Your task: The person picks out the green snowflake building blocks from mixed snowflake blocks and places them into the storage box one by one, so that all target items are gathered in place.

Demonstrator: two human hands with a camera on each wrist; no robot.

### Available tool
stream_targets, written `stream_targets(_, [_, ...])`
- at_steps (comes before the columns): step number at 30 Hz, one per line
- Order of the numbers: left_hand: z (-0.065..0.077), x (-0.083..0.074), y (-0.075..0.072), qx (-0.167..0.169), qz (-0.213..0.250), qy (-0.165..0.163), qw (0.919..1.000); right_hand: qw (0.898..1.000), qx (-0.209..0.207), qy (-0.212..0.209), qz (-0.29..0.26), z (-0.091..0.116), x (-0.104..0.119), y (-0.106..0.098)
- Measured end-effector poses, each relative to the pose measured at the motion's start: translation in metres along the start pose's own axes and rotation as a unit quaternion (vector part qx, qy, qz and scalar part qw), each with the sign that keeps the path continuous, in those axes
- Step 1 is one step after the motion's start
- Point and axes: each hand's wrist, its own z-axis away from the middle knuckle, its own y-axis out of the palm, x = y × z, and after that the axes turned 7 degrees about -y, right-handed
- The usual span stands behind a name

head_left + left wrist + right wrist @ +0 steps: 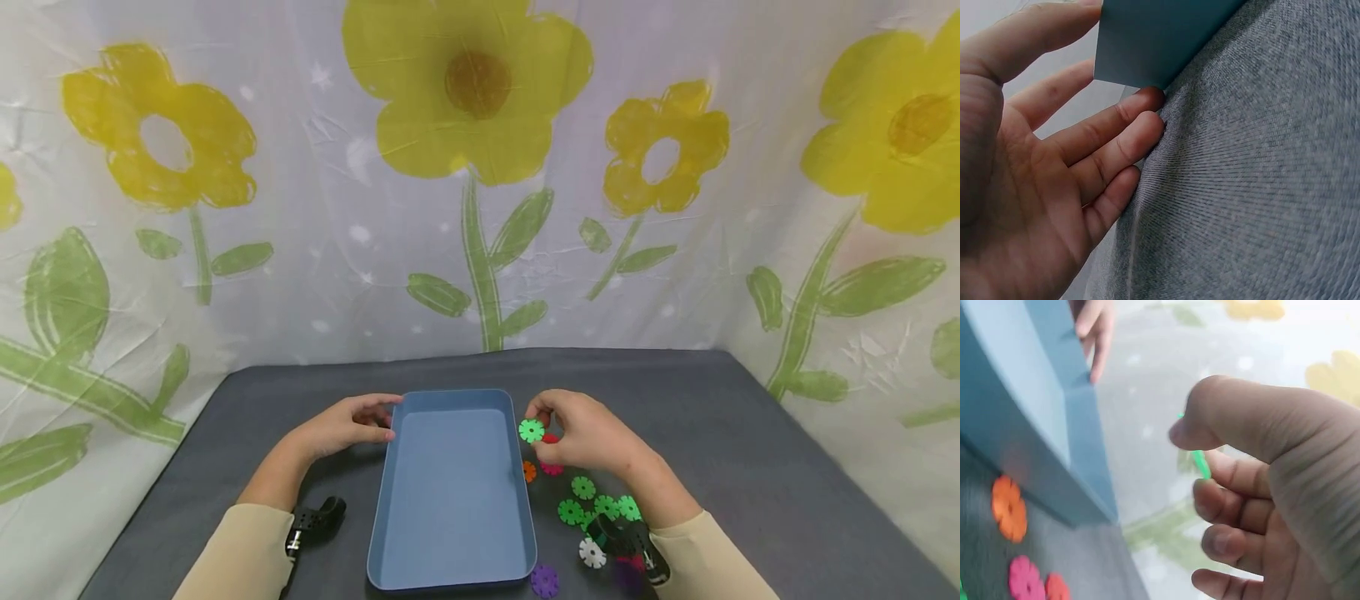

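A blue rectangular tray [459, 492] stands on the dark grey cloth. My left hand [352, 427] rests at its far left corner, with thumb and forefinger touching the outside and the other fingers loosely extended, as the left wrist view [1047, 156] shows. Between thumb and fingertips, my right hand [588, 431] pinches a light green notched disc [531, 430], raised just beside the tray's right rim. In the right wrist view the disc [1200, 464] appears edge-on. Under and near that hand lie an orange disc [529, 472] and pinkish-red discs [552, 468].
Several green notched discs [582, 487] lie right of the tray, near a white disc [592, 552] and a purple disc [545, 581]. The right wrist's black strap [618, 535] partly covers this group. A flower-printed curtain [315, 208] hangs behind the table.
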Motion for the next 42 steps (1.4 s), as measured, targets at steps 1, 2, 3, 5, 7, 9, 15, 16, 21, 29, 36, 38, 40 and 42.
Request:
stream_targets(1, [0.0, 0.001, 0.0, 0.002, 0.005, 0.002, 1.0, 1.0, -0.008, -0.001, -0.006, 0.0, 0.005, 0.0])
stream_targets(2, [0.0, 0.001, 0.001, 0.004, 0.009, 0.005, 0.9999, 1.0, -0.015, -0.001, -0.013, 0.001, 0.01, 0.0])
stream_targets(3, [-0.001, 0.002, 0.001, 0.006, 0.012, 0.009, 0.9999, 1.0, -0.023, -0.002, -0.02, 0.001, 0.014, 0.001])
stream_targets(5, [-0.002, 0.003, 0.002, 0.009, 0.023, 0.017, 0.9995, 0.999, -0.04, -0.004, -0.034, 0.001, 0.023, 0.003])
stream_targets(7, [-0.004, 0.004, 0.001, 0.013, 0.031, 0.026, 0.9991, 0.997, -0.056, -0.008, -0.052, 0.0, 0.031, 0.005])
stream_targets(9, [-0.006, 0.005, 0.0, 0.019, 0.036, 0.03, 0.9987, 0.995, -0.069, -0.014, -0.071, -0.001, 0.039, 0.009])
stream_targets(15, [-0.008, 0.006, -0.001, 0.043, 0.038, 0.033, 0.9978, 0.991, -0.086, -0.012, -0.105, -0.004, 0.055, 0.024])
stream_targets(16, [-0.008, 0.006, -0.001, 0.046, 0.037, 0.033, 0.9977, 0.99, -0.086, -0.01, -0.107, -0.005, 0.057, 0.027])
stream_targets(21, [-0.01, 0.005, -0.001, 0.053, 0.04, 0.032, 0.9973, 0.99, -0.075, -0.008, -0.117, -0.007, 0.064, 0.043])
stream_targets(29, [-0.013, 0.005, 0.001, 0.047, 0.043, 0.025, 0.9976, 0.991, -0.047, -0.029, -0.118, -0.011, 0.072, 0.073])
stream_targets(36, [-0.013, 0.005, 0.001, 0.048, 0.045, 0.028, 0.9974, 0.992, -0.017, -0.044, -0.114, -0.011, 0.08, 0.095])
stream_targets(38, [-0.013, 0.005, 0.0, 0.049, 0.044, 0.027, 0.9975, 0.993, -0.007, -0.051, -0.109, -0.011, 0.082, 0.101])
stream_targets(40, [-0.012, 0.005, 0.0, 0.05, 0.045, 0.027, 0.9974, 0.993, 0.004, -0.061, -0.101, -0.012, 0.083, 0.107])
stream_targets(42, [-0.011, 0.005, -0.001, 0.051, 0.046, 0.029, 0.9972, 0.993, 0.014, -0.077, -0.085, -0.013, 0.082, 0.114])
